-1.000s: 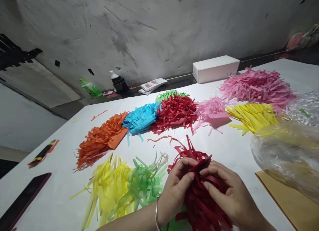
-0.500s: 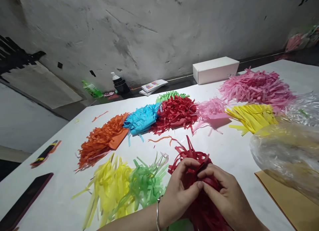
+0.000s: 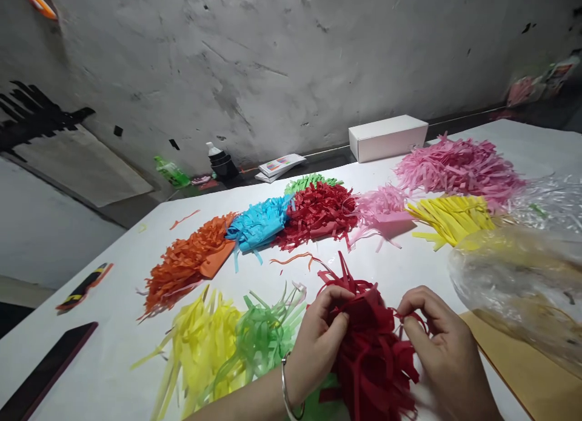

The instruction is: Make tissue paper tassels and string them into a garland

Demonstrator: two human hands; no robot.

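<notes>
A bunch of dark red fringed paper strips (image 3: 368, 348) lies on the white table (image 3: 409, 263) right in front of me. My left hand (image 3: 318, 342), with a metal bangle on the wrist, grips the bunch's left side between thumb and fingers. My right hand (image 3: 439, 342) pinches a single red strip at the bunch's right edge, pulled slightly away from the rest. A light green fringed bundle (image 3: 266, 336) and a yellow one (image 3: 200, 345) lie just left of my left hand.
Across the table sit fringed piles: orange (image 3: 186, 263), blue (image 3: 257, 224), red (image 3: 318, 212), pink (image 3: 459, 166), yellow (image 3: 450, 218). A clear plastic bag (image 3: 522, 275) and brown paper (image 3: 522, 360) lie at right. A white box (image 3: 386, 136) stands at the back, a dark phone (image 3: 45, 372) at far left.
My right hand has moved right, away from my left, drawing one red strip out of the bunch. The view has tilted slightly.
</notes>
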